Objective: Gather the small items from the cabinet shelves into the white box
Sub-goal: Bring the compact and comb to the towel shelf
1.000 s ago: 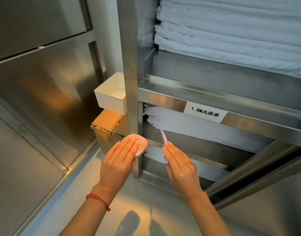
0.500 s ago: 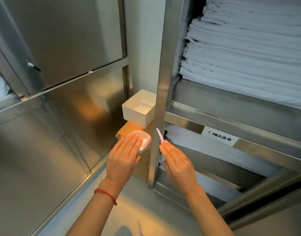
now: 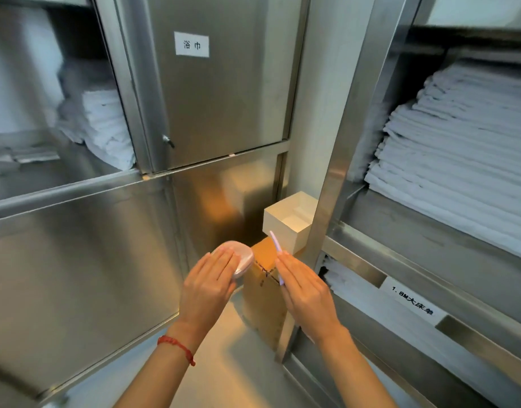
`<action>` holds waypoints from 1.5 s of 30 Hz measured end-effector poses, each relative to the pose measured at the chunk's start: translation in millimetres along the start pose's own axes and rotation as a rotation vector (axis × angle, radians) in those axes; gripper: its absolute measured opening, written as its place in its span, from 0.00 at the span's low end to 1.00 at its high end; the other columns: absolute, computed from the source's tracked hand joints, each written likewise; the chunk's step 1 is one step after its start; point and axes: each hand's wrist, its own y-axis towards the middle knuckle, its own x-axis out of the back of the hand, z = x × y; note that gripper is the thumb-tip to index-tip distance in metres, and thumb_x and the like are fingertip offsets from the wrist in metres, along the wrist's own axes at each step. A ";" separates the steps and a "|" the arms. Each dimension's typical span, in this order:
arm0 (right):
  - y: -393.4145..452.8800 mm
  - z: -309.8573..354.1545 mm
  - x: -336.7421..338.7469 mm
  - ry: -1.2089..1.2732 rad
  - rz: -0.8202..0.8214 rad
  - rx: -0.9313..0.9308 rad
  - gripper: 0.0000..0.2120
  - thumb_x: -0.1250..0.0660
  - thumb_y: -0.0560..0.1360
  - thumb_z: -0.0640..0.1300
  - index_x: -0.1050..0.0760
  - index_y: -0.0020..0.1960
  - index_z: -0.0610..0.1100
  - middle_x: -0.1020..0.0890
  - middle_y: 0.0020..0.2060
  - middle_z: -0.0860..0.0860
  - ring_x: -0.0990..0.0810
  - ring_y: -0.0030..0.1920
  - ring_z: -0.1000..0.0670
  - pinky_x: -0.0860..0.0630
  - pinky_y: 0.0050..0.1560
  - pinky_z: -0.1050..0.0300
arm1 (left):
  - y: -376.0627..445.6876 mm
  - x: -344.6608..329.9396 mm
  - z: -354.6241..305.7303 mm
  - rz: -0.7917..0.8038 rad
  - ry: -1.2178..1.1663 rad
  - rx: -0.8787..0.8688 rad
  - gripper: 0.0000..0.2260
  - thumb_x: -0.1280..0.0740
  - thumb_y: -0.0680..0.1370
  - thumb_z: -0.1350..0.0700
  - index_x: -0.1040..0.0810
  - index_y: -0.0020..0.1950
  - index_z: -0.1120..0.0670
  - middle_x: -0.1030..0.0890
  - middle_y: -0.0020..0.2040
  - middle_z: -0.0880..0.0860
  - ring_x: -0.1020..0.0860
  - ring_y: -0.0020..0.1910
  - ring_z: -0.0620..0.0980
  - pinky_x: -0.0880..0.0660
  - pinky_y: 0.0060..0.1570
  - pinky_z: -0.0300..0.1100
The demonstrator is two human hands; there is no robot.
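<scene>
Both hands are now sitting nearer the open white cardboard box (image 3: 288,223) than half a second ago. The slim pink plastic stick (image 3: 274,245) is rising from the right hand (image 3: 305,293), its long axis near upright, tip leaning left toward the box; those straight fingers (image 3: 291,267) are lying pressed together, pinching it against the thumb. The left hand (image 3: 209,285) is holding the smooth, rounded pink compact case (image 3: 241,259), fingers flat over it. The box is resting on a brown taped carton (image 3: 263,293), between brushed steel cabinets (image 3: 218,107).
</scene>
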 end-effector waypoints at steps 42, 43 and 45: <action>116.8 215.6 -50.8 0.450 -0.076 0.384 0.22 0.21 0.59 0.31 0.18 0.52 0.35 0.16 0.50 0.42 0.17 0.51 0.46 0.25 0.56 0.57 | -117.3 198.5 100.3 -0.226 0.481 0.275 0.15 0.41 0.69 0.62 0.16 0.48 0.61 0.16 0.48 0.57 0.16 0.47 0.54 0.20 0.46 0.51; 119.9 221.5 -53.4 0.447 -0.074 0.383 0.22 0.21 0.59 0.31 0.18 0.52 0.35 0.16 0.50 0.42 0.17 0.51 0.46 0.26 0.56 0.57 | -119.4 201.4 106.4 -0.225 0.483 0.276 0.15 0.41 0.70 0.62 0.16 0.48 0.61 0.16 0.48 0.57 0.16 0.47 0.54 0.20 0.46 0.51; 125.1 232.4 -58.7 0.442 -0.070 0.379 0.22 0.21 0.59 0.31 0.18 0.52 0.35 0.16 0.50 0.42 0.17 0.51 0.46 0.26 0.56 0.57 | -123.3 206.8 118.5 -0.215 0.479 0.278 0.16 0.41 0.70 0.62 0.16 0.48 0.61 0.16 0.48 0.57 0.17 0.47 0.54 0.20 0.46 0.50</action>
